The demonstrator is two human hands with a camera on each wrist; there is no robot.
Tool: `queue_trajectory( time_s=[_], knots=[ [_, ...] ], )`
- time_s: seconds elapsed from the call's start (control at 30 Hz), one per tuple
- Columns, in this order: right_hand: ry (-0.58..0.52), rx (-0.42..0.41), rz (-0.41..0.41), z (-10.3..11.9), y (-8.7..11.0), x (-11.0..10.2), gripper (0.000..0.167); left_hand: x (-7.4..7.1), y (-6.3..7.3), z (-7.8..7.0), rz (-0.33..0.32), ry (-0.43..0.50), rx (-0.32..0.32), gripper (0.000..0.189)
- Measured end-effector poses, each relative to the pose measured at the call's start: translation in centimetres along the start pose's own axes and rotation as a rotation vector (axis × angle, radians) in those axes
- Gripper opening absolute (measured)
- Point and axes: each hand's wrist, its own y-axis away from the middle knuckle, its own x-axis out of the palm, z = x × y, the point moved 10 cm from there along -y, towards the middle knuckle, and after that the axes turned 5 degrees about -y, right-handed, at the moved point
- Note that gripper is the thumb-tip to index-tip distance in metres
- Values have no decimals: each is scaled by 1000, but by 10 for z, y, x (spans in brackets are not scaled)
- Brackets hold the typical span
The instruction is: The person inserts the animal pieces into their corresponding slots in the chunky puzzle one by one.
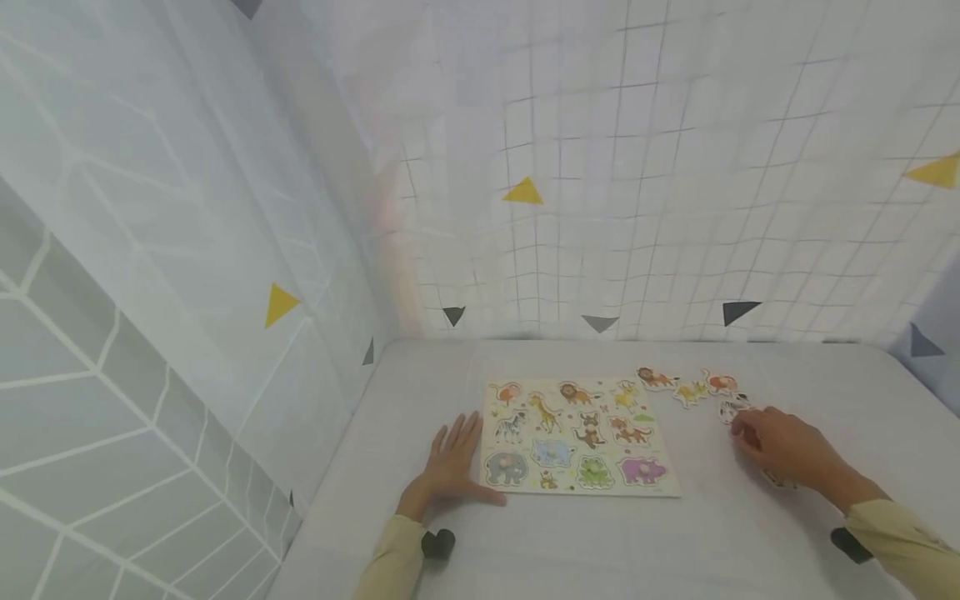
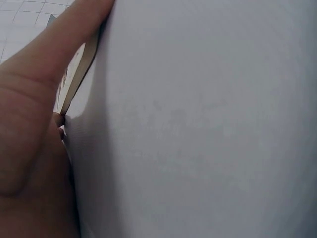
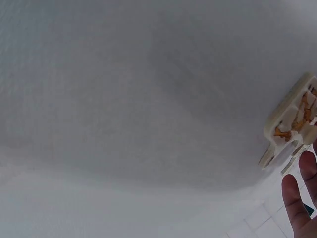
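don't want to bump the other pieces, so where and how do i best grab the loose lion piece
Probably across the body of the loose lion piece, coming from above with the right hand, pinching its near and far edges. It lies flat, its tail end looks thin, and the puzzle board and yellow animal piece sit close by.

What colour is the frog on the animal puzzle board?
Green. The frog shows best in the head view.

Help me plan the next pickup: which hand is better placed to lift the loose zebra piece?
Probably the right hand: its fingers are at the zebra piece, while the left hand lies spread at the opposite side of the puzzle board.
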Motion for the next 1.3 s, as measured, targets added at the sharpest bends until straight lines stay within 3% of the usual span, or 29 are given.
queue_trajectory(
  time_s=[0.13,0.37,0.63,0.8,1.03,1.3],
  knots=[
    [22,4,-8,1,2,-2,13,1,-1,1,-2,23,0,140],
    [51,16,-27,-3,6,-6,15,16,-10,16,-21,-11,-13,145],
    [85,-14,-98,-4,15,-12,14,14,-11,17,-23,3,-13,145],
    [67,19,-61,-10,16,-8,15,11,-8,14,-26,6,-1,145],
    [60,2,-54,-9,21,-8,14,7,-4,8,-31,37,10,145],
    [24,4,-12,-10,23,-2,12,10,-6,10,-30,27,4,145]
  ],
)
